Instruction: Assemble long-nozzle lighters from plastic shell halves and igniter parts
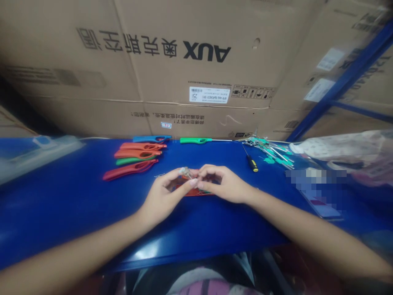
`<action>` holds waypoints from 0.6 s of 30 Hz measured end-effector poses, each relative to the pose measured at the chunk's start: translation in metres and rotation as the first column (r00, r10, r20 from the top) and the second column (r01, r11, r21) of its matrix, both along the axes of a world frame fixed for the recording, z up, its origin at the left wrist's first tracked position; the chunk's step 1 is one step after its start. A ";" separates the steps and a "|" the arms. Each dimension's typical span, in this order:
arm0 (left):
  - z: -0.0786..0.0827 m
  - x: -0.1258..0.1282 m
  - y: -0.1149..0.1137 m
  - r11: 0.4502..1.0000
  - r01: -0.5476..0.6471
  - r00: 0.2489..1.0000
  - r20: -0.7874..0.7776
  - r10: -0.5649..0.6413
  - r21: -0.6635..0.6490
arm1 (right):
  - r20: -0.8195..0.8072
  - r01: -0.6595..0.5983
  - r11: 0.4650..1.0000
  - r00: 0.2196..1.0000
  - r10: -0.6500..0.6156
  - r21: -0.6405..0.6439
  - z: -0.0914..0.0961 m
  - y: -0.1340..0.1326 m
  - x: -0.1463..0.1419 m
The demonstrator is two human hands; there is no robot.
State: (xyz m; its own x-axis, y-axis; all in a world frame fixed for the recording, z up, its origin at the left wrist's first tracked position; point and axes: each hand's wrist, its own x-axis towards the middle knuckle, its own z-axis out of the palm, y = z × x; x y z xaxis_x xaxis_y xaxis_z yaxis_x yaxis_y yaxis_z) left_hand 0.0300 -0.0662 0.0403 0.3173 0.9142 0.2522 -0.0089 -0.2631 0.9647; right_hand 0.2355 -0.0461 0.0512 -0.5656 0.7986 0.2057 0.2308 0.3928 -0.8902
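My left hand (166, 194) pinches a small pale, greyish part (186, 172) between thumb and fingers. Its exact kind is too small and blurred to name. My right hand (225, 184) meets the left one, thumb and fingers closed at the same spot; what they grip is hidden. Just beneath both hands lies an orange-red plastic piece (199, 194), mostly covered, with a bit of green showing by the right fingers. Beyond the hands is a green long-necked lighter (195, 140) with a metal tube pointing right.
At the left lie blue (144, 139), orange (132, 153) and red (123, 172) lighter handles. On the right are a pile of metal tubes with teal parts (272, 149), a black-and-yellow screwdriver (253, 164) and a partly pixelated flat object (322, 203). Cardboard boxes (147, 82) back the blue table (76, 213).
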 end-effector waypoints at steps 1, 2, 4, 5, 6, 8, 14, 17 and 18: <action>0.005 0.000 0.001 1.000 0.005 1.000 -0.011 -0.005 -0.011 | 0.040 -0.046 0.999 0.998 0.046 -0.013 0.004 0.002 0.002; 0.010 -0.001 0.003 1.000 0.010 0.999 -0.034 -0.011 -0.021 | 0.087 -0.091 0.996 0.992 0.090 0.000 0.007 0.002 0.005; 0.018 -0.003 0.007 0.999 0.027 0.996 -0.079 -0.031 -0.047 | 0.202 -0.162 0.980 0.970 0.137 0.112 0.011 0.002 0.010; 0.021 -0.004 0.009 0.997 0.028 0.994 -0.105 -0.036 -0.068 | 0.261 -0.184 0.965 0.956 0.132 0.186 0.012 0.001 0.013; 0.022 -0.005 0.011 0.997 0.015 0.991 -0.132 -0.025 -0.078 | 0.319 -0.197 0.946 0.941 0.109 0.256 0.011 0.000 0.015; 0.019 -0.008 0.014 0.995 -0.028 0.979 -0.205 0.008 -0.095 | 0.434 -0.219 0.908 0.900 0.047 0.356 0.006 -0.004 0.020; -0.003 -0.010 0.016 0.992 0.011 0.959 -0.281 -0.045 -0.124 | 0.609 -0.317 0.844 0.793 -0.014 0.433 -0.010 -0.006 0.025; -0.010 -0.014 0.015 1.000 0.017 0.933 -0.360 -0.016 -0.002 | 0.585 -0.259 0.870 0.810 -0.042 0.420 -0.011 -0.006 0.027; -0.011 -0.016 0.015 0.999 0.029 0.922 -0.388 -0.011 0.041 | 0.582 -0.235 0.878 0.811 -0.059 0.416 -0.010 -0.007 0.027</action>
